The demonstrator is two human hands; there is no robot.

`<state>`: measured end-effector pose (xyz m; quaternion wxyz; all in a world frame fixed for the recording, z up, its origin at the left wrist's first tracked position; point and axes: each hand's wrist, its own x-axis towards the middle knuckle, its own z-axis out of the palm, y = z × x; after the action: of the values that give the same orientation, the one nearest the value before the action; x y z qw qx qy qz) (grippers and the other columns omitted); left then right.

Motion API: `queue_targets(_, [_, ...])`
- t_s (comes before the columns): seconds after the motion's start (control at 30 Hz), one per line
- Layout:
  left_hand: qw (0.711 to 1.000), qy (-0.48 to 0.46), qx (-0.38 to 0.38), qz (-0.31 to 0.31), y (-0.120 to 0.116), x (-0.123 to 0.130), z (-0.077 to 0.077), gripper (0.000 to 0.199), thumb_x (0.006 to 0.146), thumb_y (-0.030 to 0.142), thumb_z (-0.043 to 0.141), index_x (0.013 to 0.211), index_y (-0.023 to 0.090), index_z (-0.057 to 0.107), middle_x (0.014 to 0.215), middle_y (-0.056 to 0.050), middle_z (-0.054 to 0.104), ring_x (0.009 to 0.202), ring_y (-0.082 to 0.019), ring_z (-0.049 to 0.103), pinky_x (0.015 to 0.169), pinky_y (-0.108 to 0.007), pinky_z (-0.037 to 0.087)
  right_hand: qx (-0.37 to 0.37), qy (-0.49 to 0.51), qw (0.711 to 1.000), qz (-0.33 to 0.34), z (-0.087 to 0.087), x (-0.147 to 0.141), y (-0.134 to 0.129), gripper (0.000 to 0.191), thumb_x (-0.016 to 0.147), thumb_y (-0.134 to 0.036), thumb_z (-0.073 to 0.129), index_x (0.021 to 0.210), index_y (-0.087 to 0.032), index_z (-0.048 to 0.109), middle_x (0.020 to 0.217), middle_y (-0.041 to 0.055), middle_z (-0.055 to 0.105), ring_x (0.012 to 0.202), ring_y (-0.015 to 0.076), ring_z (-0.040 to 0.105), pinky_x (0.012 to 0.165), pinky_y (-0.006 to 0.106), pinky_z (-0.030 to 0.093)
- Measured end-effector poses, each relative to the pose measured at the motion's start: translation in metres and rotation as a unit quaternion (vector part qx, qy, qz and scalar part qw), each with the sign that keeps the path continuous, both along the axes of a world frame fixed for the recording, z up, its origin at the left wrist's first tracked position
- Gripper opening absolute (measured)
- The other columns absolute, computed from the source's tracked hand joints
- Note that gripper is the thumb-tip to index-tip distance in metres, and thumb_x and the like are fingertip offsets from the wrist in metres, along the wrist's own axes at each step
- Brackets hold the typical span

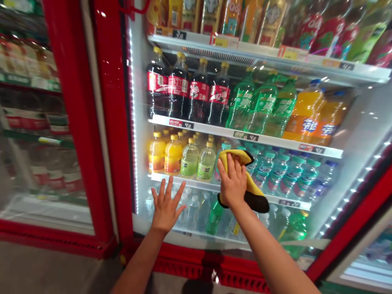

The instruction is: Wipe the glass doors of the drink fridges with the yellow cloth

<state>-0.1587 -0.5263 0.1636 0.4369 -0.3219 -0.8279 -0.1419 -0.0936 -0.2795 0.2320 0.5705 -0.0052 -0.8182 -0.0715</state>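
My left hand (pixel 167 208) is spread with its fingers apart in front of the lower shelves of a red-framed drinks cooler, and nothing is in it. To its right, my right hand (pixel 233 179) lies on a yellow cloth with black edges (pixel 255 188), pressing it flat in front of the bottle shelves. Behind the hands stand yellow juice bottles (pixel 173 155), pale green bottles (pixel 206 161) and several teal-capped bottles (pixel 277 171). The shelf above holds dark cola bottles (pixel 199 92), green bottles (pixel 265 102) and orange bottles (pixel 306 108).
A second red-framed cooler (pixel 69 122) stands at the left, with bottles on its shelves. Part of another cooler (pixel 367 253) shows at the lower right. The cooler's red base (pixel 211 265) and grey floor (pixel 61 269) are below.
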Motion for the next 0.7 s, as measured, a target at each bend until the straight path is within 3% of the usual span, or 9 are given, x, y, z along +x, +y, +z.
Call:
queue_targets(0.1, [0.999,-0.015,0.005,0.029,-0.009,0.001,0.001,0.1,0.081,0.037,0.076,0.159,0.036,0.013,0.168,-0.013,-0.005,0.153,-0.043,0.01,0.116,-0.073,0.018,0.06,-0.028,0.997,0.032,-0.015,-0.017,-0.041,0.054,0.098,-0.015,0.043,0.15,-0.031,0.046,0.157,0.0046,0.045,0.147,0.0252,0.033,0.12,0.048,0.019])
queue_targets(0.17, [0.999,-0.021,-0.005,0.048,-0.013,0.002,0.0,0.098,0.084,0.032,0.074,0.159,0.035,0.012,0.168,-0.014,-0.003,0.154,-0.041,0.01,0.117,-0.07,0.021,0.143,-0.072,0.984,0.083,-0.034,-0.01,-0.042,0.052,0.097,-0.017,0.046,0.148,-0.03,0.049,0.154,0.0019,0.05,0.144,0.0226,0.036,0.121,0.043,0.018])
queue_targets(0.23, [0.998,-0.023,-0.018,0.058,-0.018,0.001,-0.001,0.094,0.085,0.03,0.072,0.159,0.033,0.014,0.168,-0.014,0.001,0.154,-0.039,0.011,0.118,-0.067,0.022,0.204,-0.099,0.966,0.124,-0.044,0.004,-0.027,0.051,0.097,-0.017,0.046,0.146,-0.03,0.052,0.15,-0.0009,0.054,0.142,0.0208,0.04,0.122,0.04,0.018])
queue_targets(0.3, [0.997,-0.026,-0.027,0.066,-0.024,-0.001,-0.001,0.09,0.086,0.029,0.071,0.159,0.032,0.018,0.168,-0.014,0.007,0.154,-0.037,0.012,0.119,-0.066,0.02,0.207,-0.096,0.966,0.12,-0.036,0.013,-0.01,0.052,0.097,-0.016,0.045,0.145,-0.032,0.052,0.148,-0.0013,0.056,0.139,0.0216,0.044,0.121,0.041,0.019])
queue_targets(0.37, [0.996,-0.032,-0.03,0.075,-0.033,-0.003,-0.001,0.087,0.087,0.027,0.069,0.159,0.032,0.02,0.168,-0.013,0.013,0.154,-0.037,0.014,0.12,-0.065,0.019,0.165,-0.069,0.981,0.077,-0.013,0.01,-0.008,0.054,0.097,-0.015,0.044,0.148,-0.033,0.049,0.151,0.0013,0.053,0.138,0.0254,0.045,0.12,0.046,0.021])
queue_targets(0.43, [0.996,-0.041,-0.033,0.076,-0.041,-0.006,-0.001,0.086,0.087,0.026,0.068,0.159,0.032,0.02,0.167,-0.011,0.017,0.154,-0.035,0.016,0.121,-0.065,0.018,0.108,-0.032,0.993,0.034,0.01,-0.007,-0.028,0.056,0.098,-0.017,0.045,0.151,-0.033,0.044,0.155,0.004,0.048,0.139,0.0295,0.044,0.118,0.051,0.023])
queue_targets(0.5, [0.996,-0.048,-0.038,0.07,-0.046,-0.006,0.0,0.085,0.088,0.024,0.066,0.159,0.032,0.02,0.167,-0.009,0.018,0.154,-0.034,0.017,0.121,-0.064,0.018,0.069,-0.009,0.997,0.022,0.02,-0.03,-0.061,0.057,0.099,-0.018,0.044,0.154,-0.033,0.04,0.158,0.0051,0.043,0.14,0.0312,0.042,0.118,0.053,0.022])
queue_targets(0.6, [0.995,-0.055,-0.044,0.064,-0.048,-0.005,0.0,0.086,0.087,0.022,0.066,0.159,0.033,0.02,0.168,-0.008,0.017,0.154,-0.033,0.017,0.122,-0.062,0.018,0.1,-0.042,0.991,0.074,0.006,-0.053,-0.097,0.057,0.1,-0.02,0.044,0.156,-0.032,0.036,0.159,0.004,0.041,0.142,0.0284,0.04,0.12,0.051,0.02])
queue_targets(0.7, [0.996,-0.053,-0.037,0.064,-0.05,-0.006,0.0,0.085,0.088,0.022,0.064,0.159,0.032,0.019,0.168,-0.008,0.014,0.155,-0.032,0.014,0.123,-0.061,0.018,0.212,-0.109,0.957,0.164,-0.013,-0.051,-0.09,0.057,0.101,-0.021,0.043,0.155,-0.033,0.035,0.156,-0.0002,0.046,0.143,0.0218,0.04,0.122,0.044,0.02])
